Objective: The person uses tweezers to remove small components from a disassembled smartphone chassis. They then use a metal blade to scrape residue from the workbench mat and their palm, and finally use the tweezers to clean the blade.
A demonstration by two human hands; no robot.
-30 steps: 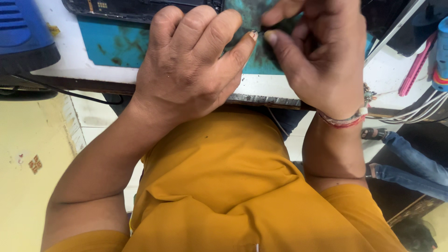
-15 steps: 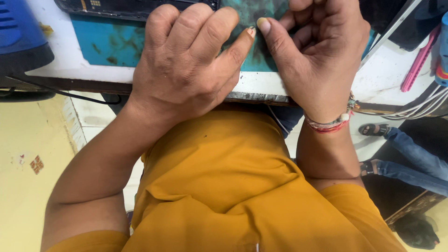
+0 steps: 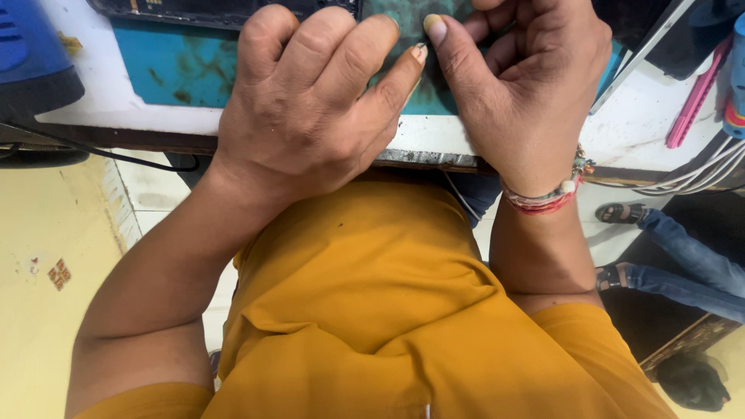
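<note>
Yellow floor [image 3: 46, 256] lies below a white bench [image 3: 101, 97] topped by a teal mat [image 3: 178, 66]. A blue case [image 3: 31, 54] sits at the left, cables [image 3: 683, 182] at the right. Both hands hide the work: left hand [image 3: 310, 109] curled, right hand [image 3: 528, 85] perhaps pinching something; cannot tell its axis.

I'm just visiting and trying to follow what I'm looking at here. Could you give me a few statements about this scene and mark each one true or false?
1. Both hands rest on a teal mat at the white table edge. True.
2. The right hand wears a bracelet at the wrist. True.
3. The left hand holds a hammer. False: no hammer shows; its thumb tip sits beside the right thumb.
4. The person's shirt is green. False: it is mustard yellow.
5. A pink tool lies at the right of the table. True.
</note>
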